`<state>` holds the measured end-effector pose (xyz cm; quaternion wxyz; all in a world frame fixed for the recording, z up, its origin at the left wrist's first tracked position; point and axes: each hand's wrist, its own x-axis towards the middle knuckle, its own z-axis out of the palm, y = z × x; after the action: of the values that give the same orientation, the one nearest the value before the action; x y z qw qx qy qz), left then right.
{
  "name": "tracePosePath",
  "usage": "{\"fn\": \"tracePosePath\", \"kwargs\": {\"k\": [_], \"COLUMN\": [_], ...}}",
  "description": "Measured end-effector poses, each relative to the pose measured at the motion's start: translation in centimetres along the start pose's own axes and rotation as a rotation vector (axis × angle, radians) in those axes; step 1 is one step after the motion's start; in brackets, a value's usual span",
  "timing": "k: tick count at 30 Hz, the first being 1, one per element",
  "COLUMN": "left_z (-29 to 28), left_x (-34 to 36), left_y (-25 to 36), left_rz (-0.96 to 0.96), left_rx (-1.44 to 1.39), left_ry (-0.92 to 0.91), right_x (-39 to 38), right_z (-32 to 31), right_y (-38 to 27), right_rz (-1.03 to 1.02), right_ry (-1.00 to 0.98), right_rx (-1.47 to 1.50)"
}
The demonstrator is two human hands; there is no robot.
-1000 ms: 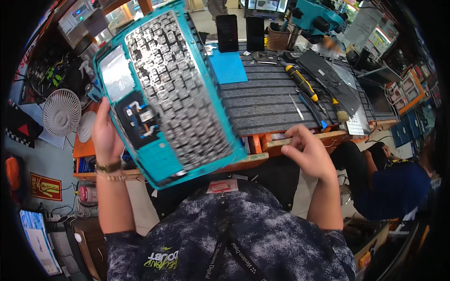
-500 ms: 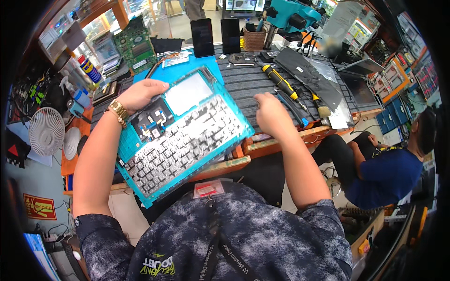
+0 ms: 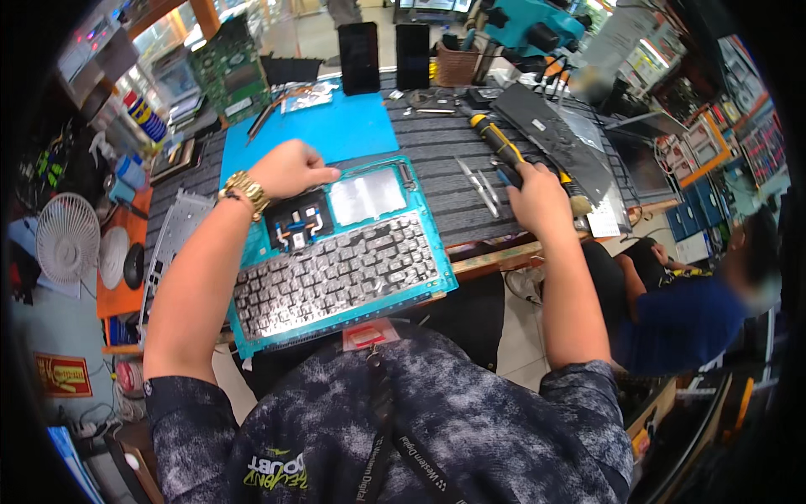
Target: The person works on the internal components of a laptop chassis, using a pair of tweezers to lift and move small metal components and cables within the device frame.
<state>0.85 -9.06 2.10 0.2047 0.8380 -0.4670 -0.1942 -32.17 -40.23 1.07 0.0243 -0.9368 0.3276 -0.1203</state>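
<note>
A teal laptop top case (image 3: 424, 252) lies at the front of the bench, its near side reaching over the edge toward me. It bears a bare metal-backed keyboard panel (image 3: 336, 273), a silver touchpad plate and thin ribbon cables. My left hand (image 3: 294, 172) is closed on its far edge, thumb on top and the fingers partly hidden. At the right, my right hand (image 3: 541, 197) is closed around a slim blue-and-black tool (image 3: 508, 175), mostly covered by the fingers. Beside it lie a yellow-and-black screwdriver (image 3: 497, 139) and thin metal tweezers (image 3: 478, 189).
A blue mat (image 3: 361, 126) lies behind the case. Two dark phones (image 3: 359, 59) stand at the back. A silver metal panel (image 3: 176, 231) lies under my left forearm. To the right are a dark laptop part (image 3: 554, 139) and a seated person (image 3: 680, 319).
The top case has come down and levelled out toward me, showing more blue mat and the silver panel. My right hand has moved right and closed on the blue-and-black tool.
</note>
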Motion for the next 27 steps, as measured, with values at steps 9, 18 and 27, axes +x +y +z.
{"fn": "tracePosePath", "kwargs": {"k": [9, 18, 27], "left_z": [2.3, 3.3, 3.7], "left_x": [-2.5, -3.6, -3.5], "left_y": [1.6, 1.5, 0.9], "left_rz": [0.029, 0.026, 0.062], "left_rx": [0.182, 0.266, 0.250], "left_ry": [0.212, 0.303, 0.343], "right_x": [-1.2, -5.7, -5.9], "right_z": [-0.4, -3.3, -2.4], "right_y": [2.3, -3.5, -7.6], "right_rz": [-0.089, -0.289, -0.425], "right_ry": [0.019, -0.048, -0.177], "right_rx": [0.259, 0.697, 0.756]}}
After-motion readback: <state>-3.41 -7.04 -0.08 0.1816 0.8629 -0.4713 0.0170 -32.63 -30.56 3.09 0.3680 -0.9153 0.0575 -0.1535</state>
